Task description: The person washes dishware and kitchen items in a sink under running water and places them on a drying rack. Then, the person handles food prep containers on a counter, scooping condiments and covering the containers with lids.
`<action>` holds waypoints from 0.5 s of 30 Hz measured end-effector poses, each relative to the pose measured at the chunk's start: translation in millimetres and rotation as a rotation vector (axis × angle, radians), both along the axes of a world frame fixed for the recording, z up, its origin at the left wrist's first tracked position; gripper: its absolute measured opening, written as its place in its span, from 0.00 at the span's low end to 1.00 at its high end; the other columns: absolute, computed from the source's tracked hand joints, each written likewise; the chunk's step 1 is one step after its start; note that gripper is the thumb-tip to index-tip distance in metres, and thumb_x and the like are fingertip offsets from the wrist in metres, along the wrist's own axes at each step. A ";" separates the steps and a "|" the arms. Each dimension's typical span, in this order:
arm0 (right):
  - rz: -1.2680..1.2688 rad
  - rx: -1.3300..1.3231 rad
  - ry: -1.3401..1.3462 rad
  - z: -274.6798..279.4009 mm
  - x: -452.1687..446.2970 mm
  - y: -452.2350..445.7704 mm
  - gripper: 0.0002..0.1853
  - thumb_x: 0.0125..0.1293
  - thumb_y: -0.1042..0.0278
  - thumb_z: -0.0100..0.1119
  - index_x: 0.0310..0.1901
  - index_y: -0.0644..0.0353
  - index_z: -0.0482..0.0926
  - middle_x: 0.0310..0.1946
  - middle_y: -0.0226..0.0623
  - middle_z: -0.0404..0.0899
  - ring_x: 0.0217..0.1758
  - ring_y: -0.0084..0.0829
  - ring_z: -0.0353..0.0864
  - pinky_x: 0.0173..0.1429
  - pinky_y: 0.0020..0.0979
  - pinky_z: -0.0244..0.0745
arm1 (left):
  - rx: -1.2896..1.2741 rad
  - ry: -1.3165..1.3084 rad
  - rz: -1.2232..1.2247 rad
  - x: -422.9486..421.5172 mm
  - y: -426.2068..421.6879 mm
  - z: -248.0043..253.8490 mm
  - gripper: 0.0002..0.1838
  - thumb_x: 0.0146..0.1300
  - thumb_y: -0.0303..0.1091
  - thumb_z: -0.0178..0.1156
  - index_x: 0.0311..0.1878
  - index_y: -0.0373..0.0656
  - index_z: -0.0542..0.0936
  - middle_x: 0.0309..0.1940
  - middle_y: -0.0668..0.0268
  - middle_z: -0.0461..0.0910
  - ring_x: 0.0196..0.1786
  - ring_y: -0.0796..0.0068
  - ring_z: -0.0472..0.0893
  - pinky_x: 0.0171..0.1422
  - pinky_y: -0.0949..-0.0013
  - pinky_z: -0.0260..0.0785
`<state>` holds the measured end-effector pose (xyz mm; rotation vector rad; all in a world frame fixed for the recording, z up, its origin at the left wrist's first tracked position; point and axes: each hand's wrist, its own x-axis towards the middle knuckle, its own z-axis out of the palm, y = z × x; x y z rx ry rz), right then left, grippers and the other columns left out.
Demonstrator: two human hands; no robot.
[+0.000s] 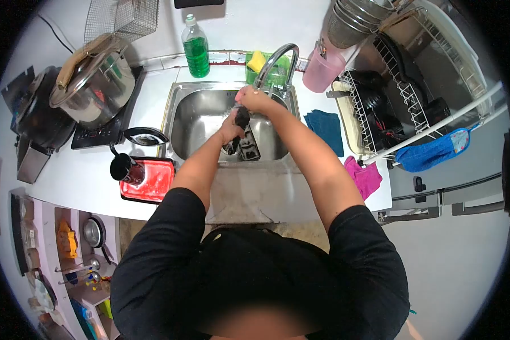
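Observation:
Over the steel sink [181,127], my left hand [230,129] is wrapped round a black item [242,117] streaked with white suds; its kind is not clear. Below it, a black rectangular piece [249,148] with foam on it lies in the basin; whether the two are joined I cannot tell. My right hand [255,100] is closed at the upper end of the black item, under the curved faucet [280,51]. Something pinkish shows at its fingers, too small to name.
Left of the sink are a red tray [156,180] with a black mug [126,169], and a large steel pot [99,85]. Behind stand a green soap bottle [196,54] and a yellow sponge [256,61]. On the right are a pink cup [323,71], blue cloth [326,130] and dish rack [360,113].

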<state>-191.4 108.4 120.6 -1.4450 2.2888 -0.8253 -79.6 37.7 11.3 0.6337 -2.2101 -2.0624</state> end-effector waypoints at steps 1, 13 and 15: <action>0.069 0.157 -0.551 12.3 0.2 2.1 0.09 0.52 0.71 0.54 0.34 0.64 0.77 0.27 0.34 0.77 0.31 0.30 0.76 0.36 0.28 0.72 | 0.011 0.173 0.104 8.9 11.4 11.5 0.47 0.30 0.15 0.61 0.61 0.44 0.56 0.50 0.63 0.69 0.52 0.64 0.68 0.53 0.68 0.64; -0.214 -0.202 -1.009 14.7 11.7 4.1 0.11 0.61 0.78 0.38 0.41 0.70 0.70 0.25 0.46 0.77 0.26 0.34 0.80 0.24 0.26 0.76 | 0.761 0.258 0.127 18.0 7.8 32.3 0.21 0.56 0.40 0.58 0.52 0.52 0.66 0.40 0.69 0.73 0.42 0.69 0.74 0.46 0.63 0.69; -0.138 -0.172 -0.969 9.5 7.4 3.1 0.10 0.61 0.77 0.38 0.41 0.69 0.69 0.25 0.46 0.77 0.25 0.34 0.80 0.23 0.27 0.76 | 0.776 0.271 0.091 6.5 -5.0 9.9 0.22 0.56 0.45 0.58 0.52 0.52 0.66 0.41 0.68 0.73 0.44 0.69 0.73 0.47 0.62 0.68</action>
